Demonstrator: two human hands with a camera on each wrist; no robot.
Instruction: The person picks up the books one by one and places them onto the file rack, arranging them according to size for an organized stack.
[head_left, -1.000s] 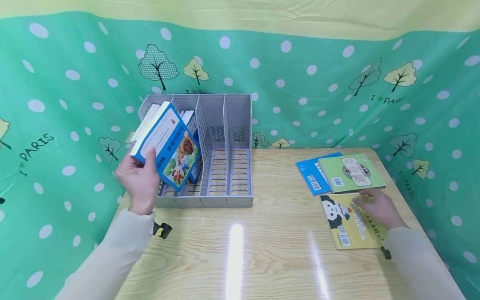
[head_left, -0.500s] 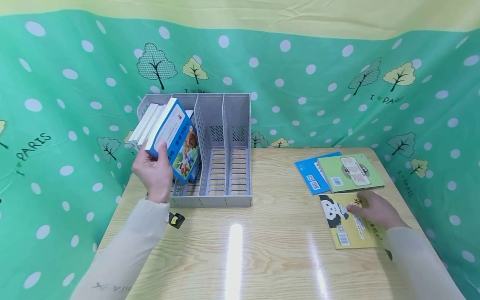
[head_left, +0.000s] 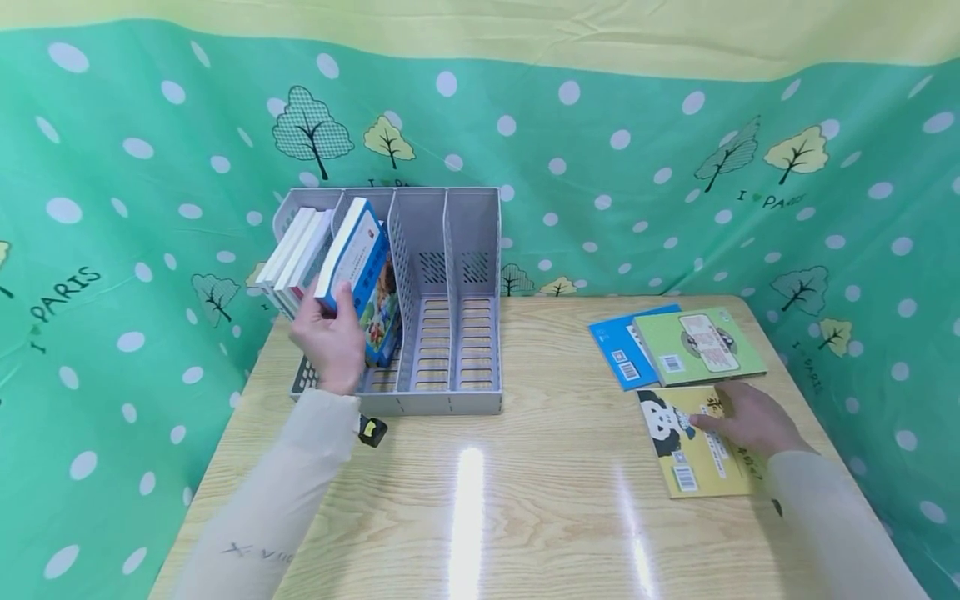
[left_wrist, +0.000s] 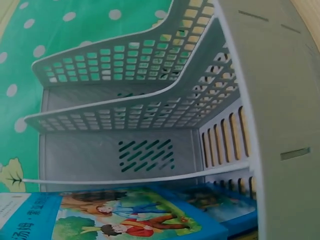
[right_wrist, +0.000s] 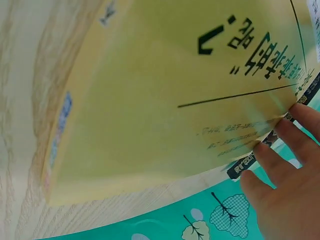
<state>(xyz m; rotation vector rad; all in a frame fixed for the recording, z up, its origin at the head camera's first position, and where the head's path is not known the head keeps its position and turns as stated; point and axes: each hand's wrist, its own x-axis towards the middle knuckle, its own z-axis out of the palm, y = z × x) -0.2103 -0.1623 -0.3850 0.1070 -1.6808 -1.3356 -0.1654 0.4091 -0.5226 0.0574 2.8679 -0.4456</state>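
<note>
Blue illustrated book point(head_left: 365, 257), tilted, over the grey organizer point(head_left: 420, 404); yellow panda book point(head_left: 700, 457) on the wooden table point(head_left: 562, 467)

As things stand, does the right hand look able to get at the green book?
Probably yes: the green book lies just beyond the right hand, partly over a blue book, with nothing seen on top. The hand would only have to leave the yellow book it touches.

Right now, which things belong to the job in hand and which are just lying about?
Job, apparently:
blue book, held by the left hand
grey rack
leaning books at its left
yellow book, touched by the right hand

Just there:
green book and flat blue book, untouched, perhaps waiting
green cloth
</note>
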